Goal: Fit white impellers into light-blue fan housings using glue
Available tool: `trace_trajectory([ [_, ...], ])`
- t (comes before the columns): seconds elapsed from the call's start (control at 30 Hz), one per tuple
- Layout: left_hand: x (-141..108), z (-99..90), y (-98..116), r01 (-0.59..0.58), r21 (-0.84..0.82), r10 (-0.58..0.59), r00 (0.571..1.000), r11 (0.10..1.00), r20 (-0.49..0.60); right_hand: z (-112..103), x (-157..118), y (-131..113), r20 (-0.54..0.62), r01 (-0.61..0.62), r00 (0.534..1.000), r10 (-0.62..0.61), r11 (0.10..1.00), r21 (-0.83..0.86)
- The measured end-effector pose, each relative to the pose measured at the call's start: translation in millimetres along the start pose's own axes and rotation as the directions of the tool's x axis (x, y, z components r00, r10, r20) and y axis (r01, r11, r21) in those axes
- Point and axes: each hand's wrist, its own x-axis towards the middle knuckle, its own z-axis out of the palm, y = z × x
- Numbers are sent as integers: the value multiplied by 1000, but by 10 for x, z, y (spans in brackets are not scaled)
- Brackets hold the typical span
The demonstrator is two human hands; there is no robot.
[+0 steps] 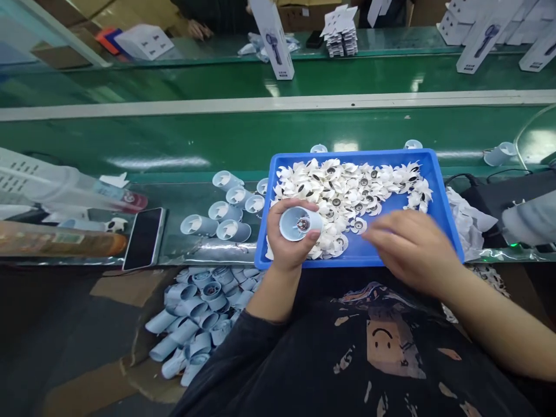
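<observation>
My left hand is closed around a light blue cylindrical housing, its open end facing me. A small motor with wires shows inside it. My right hand hovers over the right part of a blue tray, smeared by motion. Its fingers look bent, and whether anything is between them cannot be made out. White fan impellers with dark hubs lie heaped in the tray, and a single impeller sits just left of my right fingertips.
Left of the tray stand several blue housings with white impellers inside. A phone lies further left. Below, a box holds many housings. Beyond is a green conveyor belt. Another person's hand rests at the far side near white cartons.
</observation>
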Motion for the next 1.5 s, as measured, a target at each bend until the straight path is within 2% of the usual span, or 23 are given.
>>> trace_trajectory([
  [0.1, 11, 22, 22, -42, -25, 41, 999, 999, -16, 329, 404, 33, 282, 58, 959, -26, 993, -106],
  [0.2, 8, 22, 21, -56, -14, 56, 998, 998, -8, 554, 688, 44, 422, 66, 906, 22, 979, -193],
  [0.33, 0, 31, -12, -18, 28, 17, 1000, 999, 13, 625, 764, -49, 436, 1, 892, 120, 964, -268],
  [0.5, -20, 23, 10, 17, -38, -16, 999, 999, 31, 419, 545, -45, 336, -178, 904, 264, 948, -265],
  [0.57, -53, -11, 93, 67, -46, -62, 993, 997, 100, 304, 379, 26, 290, -278, 911, 295, 955, -101],
  [0.6, -73, -31, 148, 98, -22, -94, 983, 995, 160, 256, 284, 63, 279, -340, 913, 299, 934, 111],
  [0.63, -91, -50, 208, 122, 25, -124, 965, 992, 231, 218, 188, 94, 282, -391, 912, 298, 838, 380],
  [0.67, -107, -64, 268, 123, 91, -145, 941, 988, 306, 191, 96, 115, 299, -417, 909, 292, 648, 637],
  [0.7, -118, -72, 325, 95, 163, -152, 913, 982, 378, 173, 15, 123, 322, -416, 904, 280, 406, 813],
  [0.73, -124, -71, 377, 46, 228, -146, 883, 973, 446, 161, -52, 115, 347, -402, 900, 264, 198, 894],
  [0.77, -126, -63, 422, -12, 277, -135, 853, 961, 504, 151, -101, 92, 360, -391, 900, 246, 89, 916],
  [0.8, -127, -47, 461, -64, 310, -124, 828, 948, 547, 140, -132, 56, 351, -376, 906, 237, 71, 924],
  [0.83, -127, -26, 493, -105, 331, -112, 811, 938, 575, 125, -148, 8, 311, -349, 920, 238, 138, 927],
  [0.87, -130, -3, 519, -137, 348, -102, 803, 928, 587, 107, -149, -47, 243, -305, 941, 237, 279, 911],
  [0.9, -136, 20, 541, -167, 361, -87, 802, 918, 591, 87, -141, -105, 155, -244, 963, 222, 466, 850],
  [0.97, -159, 60, 570, -244, 383, -32, 807, 891, 589, 56, -104, -212, -7, -98, 992, 124, 819, 566],
  [1.0, -175, 76, 578, -288, 392, 4, 810, 874, 586, 54, -80, -254, -51, -38, 997, 62, 920, 390],
  [1.03, -193, 88, 583, -325, 400, 39, 814, 857, 579, 63, -52, -284, -76, 10, 997, 9, 970, 244],
  [1.13, -241, 119, 580, -347, 458, 72, 853, 818, 517, 159, 49, -310, -122, 75, 990, -65, 994, 82],
  [1.23, -261, 151, 599, -316, 532, 60, 894, 786, 443, 263, 139, -280, -202, 105, 976, -78, 986, 131],
  [1.33, -230, 156, 662, -339, 535, 75, 888, 774, 454, 237, 131, -246, -263, 117, 962, -73, 981, 156],
  [1.43, -44, 34, 652, -393, 528, 66, 843, 753, 533, 82, -25, -188, -245, 155, 966, -87, 949, 274],
  [1.5, 237, -154, 500, -367, 626, 37, 879, 689, 475, -22, -171, -130, -228, 168, 970, -86, 913, 371],
])
